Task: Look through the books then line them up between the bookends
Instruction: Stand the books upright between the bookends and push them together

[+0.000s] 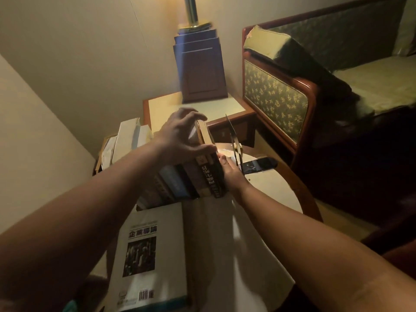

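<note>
My left hand (182,134), fingers spread and curled, grips the top of the upright row of books (202,176) at the table's (265,190) far edge to steady it. My right hand (231,174) braces the end book beside the metal bookend (236,140); I cannot tell how its fingers curl.

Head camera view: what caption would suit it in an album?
Left hand grips the upright books; right hand rests against the row's end beside a bookend; a white book lies flat nearby.
</note>
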`<act>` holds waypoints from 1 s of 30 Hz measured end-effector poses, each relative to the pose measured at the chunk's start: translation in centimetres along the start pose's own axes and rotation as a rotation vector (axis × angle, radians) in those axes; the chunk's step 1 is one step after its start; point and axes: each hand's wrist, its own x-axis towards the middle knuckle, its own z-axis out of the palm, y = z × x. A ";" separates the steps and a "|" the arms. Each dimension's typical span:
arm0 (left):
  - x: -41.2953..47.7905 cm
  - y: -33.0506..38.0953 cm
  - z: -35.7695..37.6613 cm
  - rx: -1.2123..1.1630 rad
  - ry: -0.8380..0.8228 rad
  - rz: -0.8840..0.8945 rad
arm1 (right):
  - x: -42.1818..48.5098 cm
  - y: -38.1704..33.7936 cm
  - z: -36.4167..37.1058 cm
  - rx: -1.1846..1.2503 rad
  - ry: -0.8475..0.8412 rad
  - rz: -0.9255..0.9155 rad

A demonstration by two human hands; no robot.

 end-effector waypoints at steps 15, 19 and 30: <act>1.4 -0.9 0.9 0.131 -0.080 -0.032 | 0.5 0.2 0.8 0.126 -0.102 -0.005; 1.0 -0.4 0.7 0.108 -0.057 -0.046 | 0.3 0.2 0.6 0.102 -0.120 -0.018; 0.4 -0.6 0.9 0.109 -0.022 -0.046 | -4.4 2.3 -0.4 -0.022 -0.027 -0.096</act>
